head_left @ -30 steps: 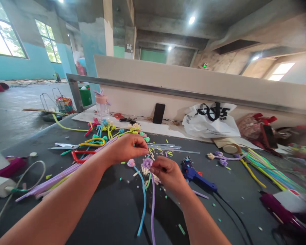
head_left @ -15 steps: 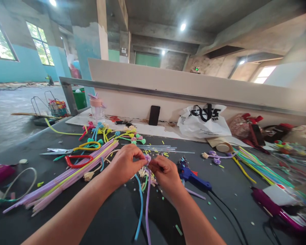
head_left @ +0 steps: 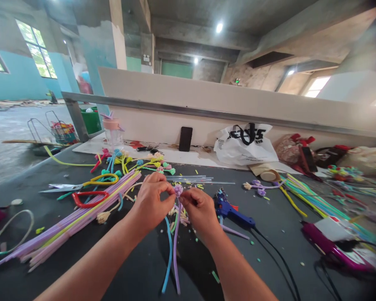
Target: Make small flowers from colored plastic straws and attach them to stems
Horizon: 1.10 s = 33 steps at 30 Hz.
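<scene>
A small purple pipe-cleaner flower [head_left: 178, 190] is pinched between my two hands above the dark table. My left hand [head_left: 154, 196] grips its left side with thumb and forefinger. From the right, my right hand [head_left: 200, 209] pinches at its lower edge, fingertips close to the stem. The purple stem [head_left: 176, 251] hangs down toward me, and a blue pipe cleaner [head_left: 168, 259] runs beside it. Behind and below the flower lie short cut pieces [head_left: 184, 216] in pale colours. A blue hot glue gun [head_left: 235, 212] rests right of my right hand.
Scissors [head_left: 94, 179] with yellow and red handles lie on a bundle of pipe cleaners [head_left: 78, 221] at left. Finished flowers [head_left: 134, 163] are heaped behind. A phone [head_left: 185, 139] leans at the back near a white bag [head_left: 244, 144]. A purple device [head_left: 335, 246] lies at right.
The view has shifted slightly, so the table's things sit further left. Both hands still pinch the purple flower, more of which now shows between the fingertips.
</scene>
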{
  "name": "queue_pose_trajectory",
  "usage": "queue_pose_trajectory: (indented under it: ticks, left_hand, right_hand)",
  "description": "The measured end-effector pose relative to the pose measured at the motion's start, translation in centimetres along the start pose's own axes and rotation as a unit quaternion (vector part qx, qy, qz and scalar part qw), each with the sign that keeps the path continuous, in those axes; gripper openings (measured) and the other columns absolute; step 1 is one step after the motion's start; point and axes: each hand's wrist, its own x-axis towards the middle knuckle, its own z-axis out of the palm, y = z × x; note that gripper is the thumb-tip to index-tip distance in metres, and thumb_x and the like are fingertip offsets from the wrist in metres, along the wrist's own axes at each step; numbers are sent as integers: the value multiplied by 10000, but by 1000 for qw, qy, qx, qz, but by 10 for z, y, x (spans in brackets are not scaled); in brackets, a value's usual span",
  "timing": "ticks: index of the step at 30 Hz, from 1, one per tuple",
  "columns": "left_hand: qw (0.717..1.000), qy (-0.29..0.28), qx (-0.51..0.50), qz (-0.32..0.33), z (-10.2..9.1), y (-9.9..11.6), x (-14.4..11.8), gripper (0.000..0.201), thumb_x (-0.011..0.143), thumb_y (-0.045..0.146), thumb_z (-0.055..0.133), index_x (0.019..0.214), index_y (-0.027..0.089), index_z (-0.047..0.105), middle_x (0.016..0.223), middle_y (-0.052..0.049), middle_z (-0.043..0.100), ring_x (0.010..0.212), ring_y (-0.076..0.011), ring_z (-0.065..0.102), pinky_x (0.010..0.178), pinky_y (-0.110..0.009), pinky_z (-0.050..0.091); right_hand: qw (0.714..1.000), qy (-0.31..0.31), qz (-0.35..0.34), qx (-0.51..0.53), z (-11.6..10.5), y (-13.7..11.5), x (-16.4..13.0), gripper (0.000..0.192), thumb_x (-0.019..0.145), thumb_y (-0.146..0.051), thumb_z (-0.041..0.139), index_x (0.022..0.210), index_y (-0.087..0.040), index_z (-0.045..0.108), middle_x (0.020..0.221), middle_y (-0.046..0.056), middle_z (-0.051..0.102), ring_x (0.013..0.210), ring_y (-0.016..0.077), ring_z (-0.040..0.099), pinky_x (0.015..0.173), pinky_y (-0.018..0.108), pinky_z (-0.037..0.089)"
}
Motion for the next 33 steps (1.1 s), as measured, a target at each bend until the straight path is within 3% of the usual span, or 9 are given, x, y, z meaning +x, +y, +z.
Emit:
queue_pose_trajectory:
  ticks: [6,15,21,23,25,33]
  left_hand:
    - [999,15,32,38,1,6,-2,111,679,79,563,606,160,588,774,-27,465,797,-169,477,771,-331,415]
    - [1000,-15,-11,-11,-11,8,2,82,704,162,603,626,185,607,797,-19,470,837,-180,493,786,-338,412]
    - [985,66,-133,-85,-18,0,-4,54,765,226,557,742,189,590,876,-32,523,867,-171,509,786,-307,420]
    - [966,-1,-225,-130,-11,-2,-9,56,779,226,534,784,182,568,782,-15,540,726,-140,519,669,-264,440]
    - [947,-33,-281,-154,-4,0,-14,45,768,216,543,787,175,549,746,-5,534,649,-120,502,590,-236,429]
    - [956,-3,-286,-71,-9,4,-19,45,782,197,550,742,181,562,801,-30,547,774,-139,526,714,-253,434]
  right_hand:
    - [999,8,31,22,0,-2,-1,117,738,-188,575,628,-170,610,552,-19,500,541,116,473,522,220,344]
    - [996,10,44,79,-4,-4,0,147,740,-194,600,596,-174,578,553,-33,439,531,105,415,507,224,314]
    - [988,25,-28,149,-14,-4,0,154,761,-164,582,609,-184,567,570,-40,404,540,101,383,507,231,290]
    - [985,24,-44,163,-15,-4,0,155,757,-134,574,613,-188,561,574,-40,408,551,104,387,514,232,291]
    - [984,23,-52,170,-15,-4,-1,146,754,-109,568,636,-194,573,585,-37,420,565,108,394,526,236,298]
    - [977,2,-55,207,-16,1,-3,117,755,-140,596,679,-221,633,620,-6,484,615,138,432,550,254,331]
